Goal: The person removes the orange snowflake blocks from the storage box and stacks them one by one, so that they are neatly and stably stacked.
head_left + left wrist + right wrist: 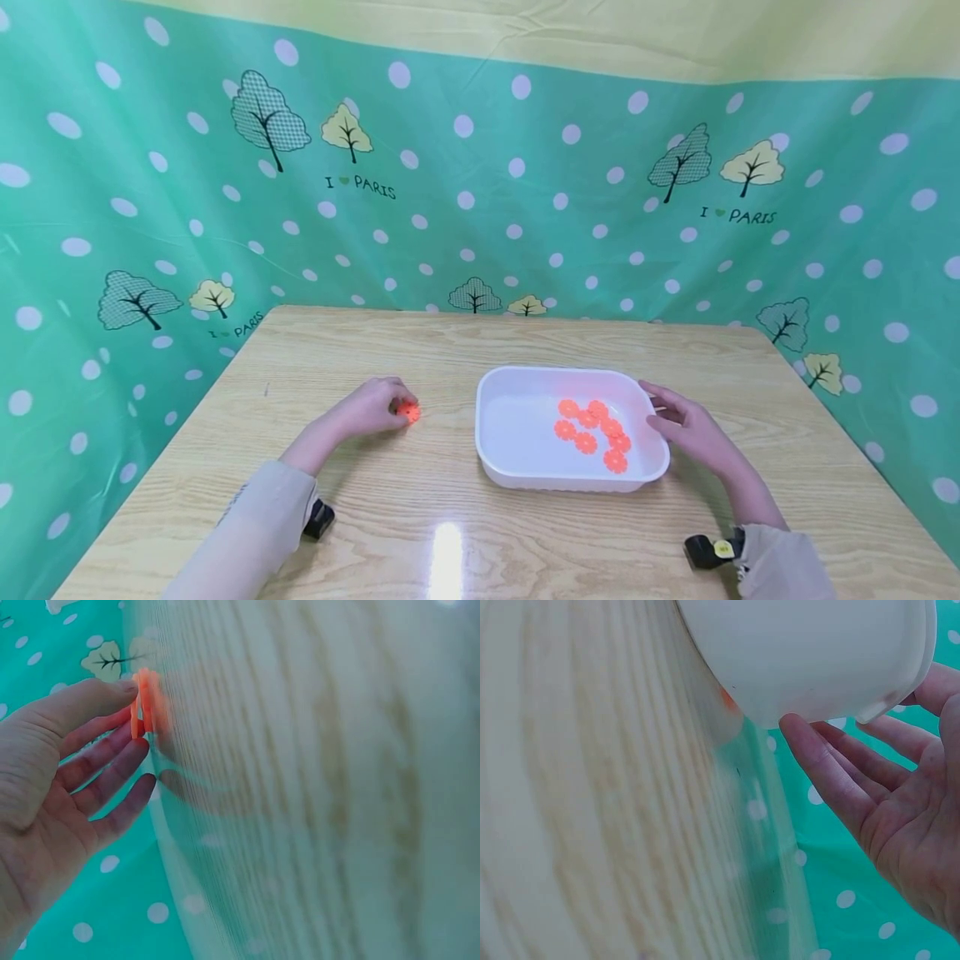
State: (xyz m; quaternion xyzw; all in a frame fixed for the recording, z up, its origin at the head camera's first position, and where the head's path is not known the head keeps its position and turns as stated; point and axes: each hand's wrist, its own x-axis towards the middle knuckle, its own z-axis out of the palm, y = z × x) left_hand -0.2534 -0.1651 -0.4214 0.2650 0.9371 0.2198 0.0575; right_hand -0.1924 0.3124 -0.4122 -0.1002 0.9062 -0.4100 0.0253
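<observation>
My left hand (375, 407) pinches orange flower-shaped plastic discs (408, 412) between thumb and fingertips, low over the table on the left. In the left wrist view, the discs (146, 703) stand on edge side by side at the tabletop, the other fingers loosely spread below. At the right end of a white plastic basin (525, 425), my right hand (693, 429) holds the wall, thumb at the rim and fingers outside. The right wrist view shows fingertips against the basin's outer wall (817, 660). Several similar orange discs (586, 442) lie flat in the basin's right half, some overlapping.
The wood-grain table (375, 500) reaches back to a green dotted curtain (465, 233) printed with trees, which also hangs along both sides. Each forearm wears a black wrist device (319, 518) near the sleeve cuff. A bright light reflection shows at the table's front.
</observation>
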